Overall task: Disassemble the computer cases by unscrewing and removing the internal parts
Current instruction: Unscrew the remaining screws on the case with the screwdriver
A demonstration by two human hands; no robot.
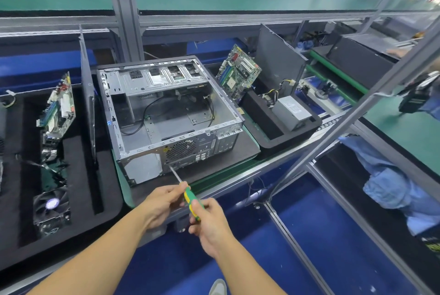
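Observation:
An open silver computer case [166,113] lies on its side on a dark mat, its inside nearly bare apart from a few black cables. A green and yellow screwdriver [192,200] points its metal shaft at the case's rear panel, the tip just below the fan grille [180,149]. My right hand [209,223] grips the back of the handle. My left hand [164,201] pinches the front of the handle near the shaft.
A black foam tray [14,199] on the left holds a motherboard [58,109] and a fan [51,209]. On the right, another foam tray [273,128] holds a motherboard [238,72] and a power supply [291,111]. A side panel [88,94] stands left of the case. Aluminium frame bars [333,132] cross on the right.

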